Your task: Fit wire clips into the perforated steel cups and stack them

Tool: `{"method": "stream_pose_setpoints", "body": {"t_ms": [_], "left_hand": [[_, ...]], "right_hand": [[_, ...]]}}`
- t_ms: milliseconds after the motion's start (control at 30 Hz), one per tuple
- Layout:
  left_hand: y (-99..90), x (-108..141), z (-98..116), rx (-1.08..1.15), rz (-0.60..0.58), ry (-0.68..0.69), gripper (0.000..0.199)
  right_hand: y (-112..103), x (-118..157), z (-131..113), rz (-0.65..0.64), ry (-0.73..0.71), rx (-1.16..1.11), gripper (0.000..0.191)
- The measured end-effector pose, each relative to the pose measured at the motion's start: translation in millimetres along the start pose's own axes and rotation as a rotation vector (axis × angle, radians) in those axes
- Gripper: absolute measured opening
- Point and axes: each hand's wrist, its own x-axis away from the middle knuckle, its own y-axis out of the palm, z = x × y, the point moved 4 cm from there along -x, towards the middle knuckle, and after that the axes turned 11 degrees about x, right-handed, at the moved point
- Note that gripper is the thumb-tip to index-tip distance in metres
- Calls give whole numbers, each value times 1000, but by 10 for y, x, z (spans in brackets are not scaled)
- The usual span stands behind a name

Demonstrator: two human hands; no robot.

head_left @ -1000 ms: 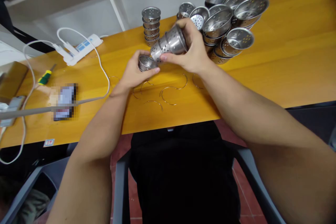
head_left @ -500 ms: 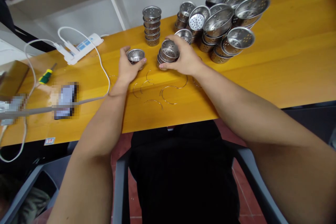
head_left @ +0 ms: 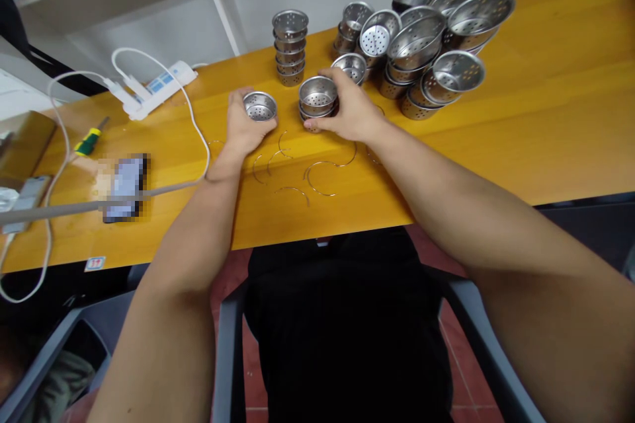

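Observation:
My left hand [head_left: 244,124] is wrapped round a small perforated metal cup [head_left: 260,106] on the yellow table. To its right, my right hand [head_left: 351,106] grips a short stack of similar cups [head_left: 318,96] from the right side, thumb in front and fingers behind. Both the cup and the stack stand upright, a gap between them. Behind them rises a taller stack of cups [head_left: 290,46]. Several thin curved wires [head_left: 320,178] lie on the wood in front of my hands.
Many metal cups and larger bowls [head_left: 417,39] are piled at the back right. On the left are a white power strip [head_left: 159,89] with cables, a green and yellow screwdriver [head_left: 88,141] and a phone [head_left: 126,188]. The table's front edge [head_left: 317,238] runs before me.
The top cup under my right hand has gone from tilted to level on its stack. My left hand has turned slightly around its cup, and the view has shifted a little.

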Motion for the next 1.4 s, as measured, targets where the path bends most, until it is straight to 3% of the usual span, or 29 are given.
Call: {"method": "stream_pose_setpoints", "body": {"t_ms": [133, 367, 633, 900, 1167, 1400], "left_hand": [[37, -34, -23, 43, -72, -22, 78], [134, -66, -218, 183, -102, -129, 81], [238, -4, -150, 293, -127, -171, 112], [75, 2, 109, 136, -16, -74, 64], [11, -60, 49, 165, 10, -94, 67], [73, -57, 62, 138, -35, -44, 70]], "right_hand": [[-1, -12, 12, 6, 11, -6, 96], [26, -15, 27, 5, 9, -15, 95], [60, -20, 29, 7, 13, -32, 97], [-14, 31, -201, -98, 79, 67, 105], [-115, 65, -379, -212, 49, 192, 102], [-104, 68, -442, -240, 20, 242, 108]]}}
